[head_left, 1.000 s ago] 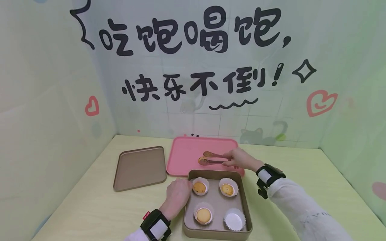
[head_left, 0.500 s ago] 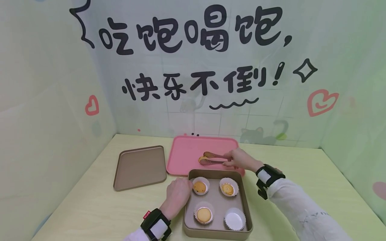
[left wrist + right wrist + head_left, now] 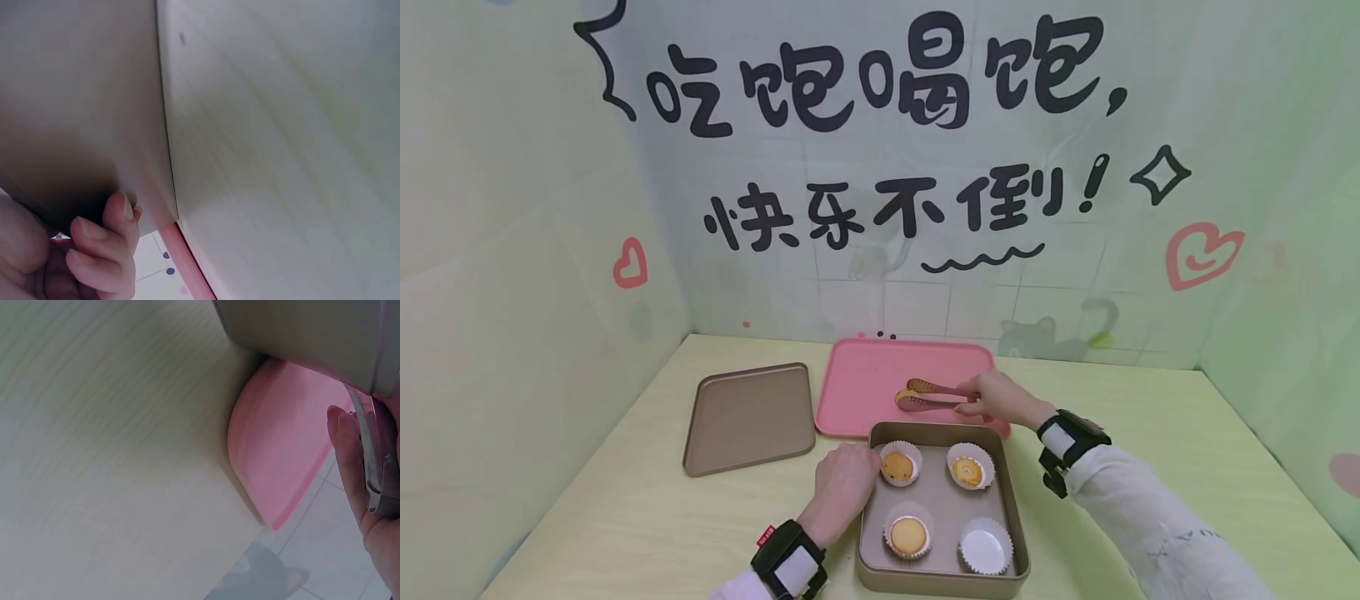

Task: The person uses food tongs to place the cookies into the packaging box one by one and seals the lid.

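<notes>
My right hand point(image 3: 1003, 396) holds a pair of brown tongs point(image 3: 934, 404) over the pink tray point(image 3: 865, 367). The perforated tips of the tongs stand on either side of a small golden cookie point(image 3: 902, 397), partly hidden by them. With curled fingers point(image 3: 100, 250), my left hand point(image 3: 846, 479) grips the left wall of a deep beige square tin point(image 3: 943, 521). Inside sit white paper cups: a speckled cookie point(image 3: 897, 466) at back left, a swirled cookie point(image 3: 967, 472) at back right, a plain round cookie point(image 3: 907, 536) at front left. The front right paper cup point(image 3: 986, 547) is empty.
A shallow brown tray or lid point(image 3: 748, 421) lies to the left on the pale wood-grain table point(image 3: 647, 533). The pink tray sits directly behind the tin, close to the printed backdrop point(image 3: 760, 292). Cloth walls stand at both sides.
</notes>
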Tool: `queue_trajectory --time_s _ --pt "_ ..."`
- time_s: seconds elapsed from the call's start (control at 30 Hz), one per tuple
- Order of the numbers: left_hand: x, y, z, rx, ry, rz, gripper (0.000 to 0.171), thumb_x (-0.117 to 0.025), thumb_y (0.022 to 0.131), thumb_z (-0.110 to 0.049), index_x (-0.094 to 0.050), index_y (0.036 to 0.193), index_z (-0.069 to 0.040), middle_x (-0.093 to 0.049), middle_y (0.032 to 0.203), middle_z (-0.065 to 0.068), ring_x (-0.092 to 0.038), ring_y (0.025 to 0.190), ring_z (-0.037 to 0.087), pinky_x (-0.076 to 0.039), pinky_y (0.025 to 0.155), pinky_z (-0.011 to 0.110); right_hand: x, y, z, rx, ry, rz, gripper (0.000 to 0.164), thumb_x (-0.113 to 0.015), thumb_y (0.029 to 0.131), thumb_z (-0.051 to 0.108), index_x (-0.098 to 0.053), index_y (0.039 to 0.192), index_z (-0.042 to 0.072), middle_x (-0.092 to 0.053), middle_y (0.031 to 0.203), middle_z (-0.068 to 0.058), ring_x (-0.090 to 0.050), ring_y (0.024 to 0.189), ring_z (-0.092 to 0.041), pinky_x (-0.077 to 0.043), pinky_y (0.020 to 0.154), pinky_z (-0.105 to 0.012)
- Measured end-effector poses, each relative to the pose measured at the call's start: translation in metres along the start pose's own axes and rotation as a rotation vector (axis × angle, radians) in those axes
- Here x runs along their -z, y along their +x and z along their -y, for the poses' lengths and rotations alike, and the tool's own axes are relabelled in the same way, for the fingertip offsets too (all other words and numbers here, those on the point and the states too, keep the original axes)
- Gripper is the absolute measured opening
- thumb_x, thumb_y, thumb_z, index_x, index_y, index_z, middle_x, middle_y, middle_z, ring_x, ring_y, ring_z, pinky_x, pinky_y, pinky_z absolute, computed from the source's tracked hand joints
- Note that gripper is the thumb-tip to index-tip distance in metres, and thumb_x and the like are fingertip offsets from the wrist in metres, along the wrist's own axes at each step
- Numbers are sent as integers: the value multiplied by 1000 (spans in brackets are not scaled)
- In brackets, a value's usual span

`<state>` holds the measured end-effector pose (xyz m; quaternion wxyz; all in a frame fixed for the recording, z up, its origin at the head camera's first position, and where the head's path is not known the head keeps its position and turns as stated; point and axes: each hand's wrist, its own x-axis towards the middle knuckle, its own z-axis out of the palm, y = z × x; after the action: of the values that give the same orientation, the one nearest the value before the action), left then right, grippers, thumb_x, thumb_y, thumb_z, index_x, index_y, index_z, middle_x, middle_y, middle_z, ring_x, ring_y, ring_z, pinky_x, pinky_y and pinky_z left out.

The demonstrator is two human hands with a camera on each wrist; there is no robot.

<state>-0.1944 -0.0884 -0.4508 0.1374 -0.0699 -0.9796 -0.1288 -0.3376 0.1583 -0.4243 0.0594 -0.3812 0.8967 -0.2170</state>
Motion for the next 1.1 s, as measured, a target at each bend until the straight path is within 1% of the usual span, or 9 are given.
queue_trajectory --time_s 0.27,0.4,0.57,0.7,0.8,0.87,0.97,1.1 --pt "1 0 -1 -16 15 9 29 -62 85 -9 -51 59 -10 -48 55 1 -57 51 23 -45 40 38 0 -2 -1 29 -36 -29 23 -72 86 10 -55 70 10 -39 58 9 -38 51 -2 -32 52 -21" --pt "1 0 -1 -19 24 10 29 -62 85 -8 -51 59 -10 -49 55 2 -58 51 24 -45 40 38 0 -4 -1 26 -29 -31 23 -72 86 10 -55 70 11 -39 58 10 -39 50 -2 -33 52 -21" --pt "2 0 -2 -4 0 20 29 -61 86 -9 -51 59 -10 -48 55 2 -56 51 23 -45 41 38 2 -8 -1 8 -10 -28 22 -70 87 9 -56 71 10 -43 57 8 -43 49 -3 -35 52 -22" --pt "2 0 -2 -7 -9 11 29 -61 86 -8 -50 59 -10 -47 54 2 -56 50 23 -44 40 38 6 -12 -2 -2 6 -39 16 -70 88 8 -60 75 9 -52 57 4 -51 47 -7 -39 51 -22" --pt "2 0 -2 -11 -9 0 30 -61 85 -8 -50 58 -10 -47 54 2 -56 50 24 -44 40 38 12 -15 -2 -10 28 -44 8 -69 88 9 -64 82 8 -58 61 -1 -55 47 -10 -40 49 -22" --pt "2 0 -2 -11 -6 -2 30 -61 85 -8 -50 58 -10 -47 54 2 -57 50 24 -44 40 38 17 -18 -2 -19 53 -49 4 -69 88 9 -66 87 7 -60 64 -3 -55 48 -12 -41 47 -22" --pt "1 0 -2 7 -19 3 30 -61 85 -9 -50 58 -9 -48 54 2 -57 51 24 -45 40 39 24 -25 1 -33 90 -53 6 -69 88 8 -68 94 5 -59 65 -3 -55 50 -13 -42 47 -23" --pt "1 1 0 3 -5 14 29 -60 86 -8 -50 59 -10 -49 55 3 -57 52 26 -45 41 39 34 -38 8 -20 107 -59 10 -68 89 8 -68 98 4 -56 67 2 -54 51 -10 -43 47 -23"
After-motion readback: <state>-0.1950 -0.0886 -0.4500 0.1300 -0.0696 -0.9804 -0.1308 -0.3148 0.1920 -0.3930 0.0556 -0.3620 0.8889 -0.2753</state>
